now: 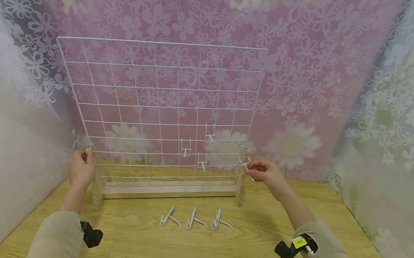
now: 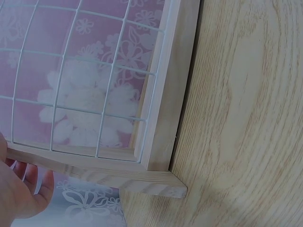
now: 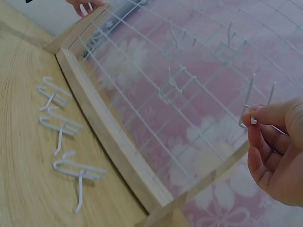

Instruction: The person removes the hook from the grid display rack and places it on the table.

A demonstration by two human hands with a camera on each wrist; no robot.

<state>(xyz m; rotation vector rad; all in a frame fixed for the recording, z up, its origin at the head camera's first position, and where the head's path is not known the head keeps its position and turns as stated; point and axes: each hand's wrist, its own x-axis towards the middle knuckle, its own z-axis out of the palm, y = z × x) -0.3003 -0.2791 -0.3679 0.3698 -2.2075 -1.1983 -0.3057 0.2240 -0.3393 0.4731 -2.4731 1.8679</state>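
- Your left hand (image 1: 80, 168) gripped the left wooden post (image 1: 97, 187) of the stand, fingers curled round its top by the grid's (image 1: 163, 111) lower left corner.
- In the left wrist view only the heel of that hand (image 2: 19, 191) showed, lying against the post; how tightly the fingers closed there was hard to tell.
- Your right hand (image 1: 268, 174) pinched a white wire hook (image 1: 245, 166) between thumb and fingertips (image 3: 258, 124), just beside the grid's right edge and the right post (image 1: 240, 184).
- In the right wrist view the hook's (image 3: 258, 101) two prongs stood up above your fingers, close in front of the grid wires (image 3: 189, 80).
- The grid stood upright in its wooden base (image 1: 169, 188) on the table (image 1: 254, 253), tilted a little backward.
- Three hooks already hung on the grid's lower right part: one highest (image 1: 210, 133), one left and lower (image 1: 185, 148), one lowest (image 1: 202, 162).
- Three more hooks lay on the table in a row just in front of the base: left (image 1: 170, 217), middle (image 1: 194, 219), right (image 1: 220, 220).
- A flowered pink curtain (image 1: 305, 72) hung behind the grid.
- Black camera mounts sat on both wrists (image 1: 295, 246).
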